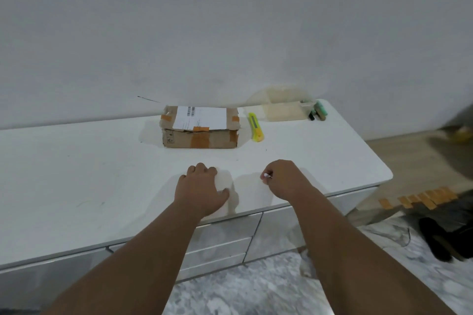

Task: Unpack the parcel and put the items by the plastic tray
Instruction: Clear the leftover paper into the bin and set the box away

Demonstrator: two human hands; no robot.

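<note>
The parcel (201, 127), a brown cardboard box with a white label and orange tape, stands shut at the back middle of the white table (76, 174). To its right, by the wall, is a clear plastic tray (282, 108). Between box and tray lies a yellow utility knife (256, 124). My left hand (202, 188) is near the table's front edge, fingers curled over a pale white object (225, 179) that is hard to make out against the tabletop. My right hand (285, 178) is beside it, fingertips pinched on a small white piece (266, 175). Both hands are well short of the parcel.
Green and dark markers (317, 110) lie just right of the tray near the table's rounded far corner. Drawer fronts (225, 235) run below the front edge. On the floor at right are strips of orange tape (422, 198) and dark shoes (440, 240).
</note>
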